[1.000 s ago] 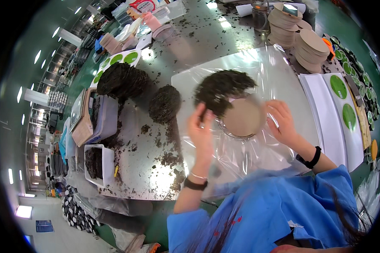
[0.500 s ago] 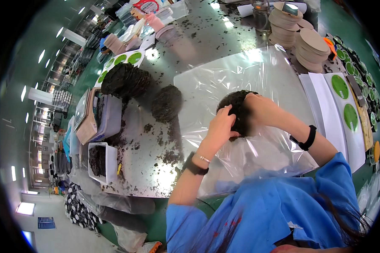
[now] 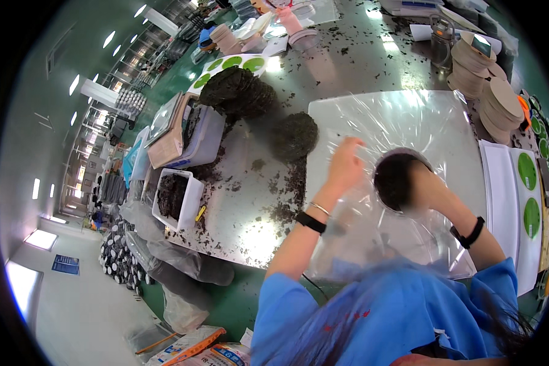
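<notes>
Black disc (image 3: 393,180) under the right hand (image 3: 424,190), left hand (image 3: 346,163) apart from it

Clear film (image 3: 351,119) lies on the bench (image 3: 241,188) by the near edge, and the black disc lies on it, with a thin pale line along part of its rim. The right hand is over the disc's right side; it is blurred and its fingertips are lost against the dark surface, so whether they pinch or press cannot be told. The left hand is raised beside the disc, not touching it, fingers bent and close to one another; how far they part is unclear. Each wrist wears a black band.

Left of the film sits a single dark cake (image 3: 296,135), with a stack of dark cakes (image 3: 233,91) beyond it toward the left edge. At the near left corner stands a white tub (image 3: 194,200) of dark flakes (image 3: 172,194), a small yellow tool (image 3: 200,213) just beside it. Farther along the left edge is a translucent bin (image 3: 208,139).

Toward the right edge lie white paper (image 3: 499,189) and a sheet of green round labels (image 3: 528,194); past their far end rise stacks of cardboard discs (image 3: 500,111), near a bottle (image 3: 441,46).
</notes>
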Motion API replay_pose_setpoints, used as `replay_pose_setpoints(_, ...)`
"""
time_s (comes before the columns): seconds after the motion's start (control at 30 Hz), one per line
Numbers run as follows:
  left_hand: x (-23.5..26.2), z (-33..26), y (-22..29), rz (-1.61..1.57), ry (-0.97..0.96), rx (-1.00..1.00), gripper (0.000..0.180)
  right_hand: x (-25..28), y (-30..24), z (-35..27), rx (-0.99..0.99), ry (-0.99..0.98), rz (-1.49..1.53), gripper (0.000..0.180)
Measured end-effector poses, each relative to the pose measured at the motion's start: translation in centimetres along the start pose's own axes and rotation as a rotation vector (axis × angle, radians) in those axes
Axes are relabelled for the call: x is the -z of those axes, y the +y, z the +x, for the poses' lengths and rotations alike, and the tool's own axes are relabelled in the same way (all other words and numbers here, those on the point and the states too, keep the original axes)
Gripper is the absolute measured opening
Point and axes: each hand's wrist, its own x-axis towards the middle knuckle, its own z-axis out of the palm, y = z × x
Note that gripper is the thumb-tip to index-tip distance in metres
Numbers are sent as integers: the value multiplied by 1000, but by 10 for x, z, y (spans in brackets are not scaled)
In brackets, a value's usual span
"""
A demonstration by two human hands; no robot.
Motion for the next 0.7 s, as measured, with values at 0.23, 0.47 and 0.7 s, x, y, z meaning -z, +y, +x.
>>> replay_pose_setpoints(0.23, 62, -19, -152, 776, 115, 330, 47, 15, -11, -54, 142, 173, 12, 41)
replay_pose_setpoints(0.47, 110, 11, -88, 495, 462, -7, 28, 43, -1, -67, 67, 597, 356, 41)
replay_pose_setpoints(0.7, 51, -1, 87, -1019, 59, 370, 34, 93, -30, -27, -3, 909, 603, 104)
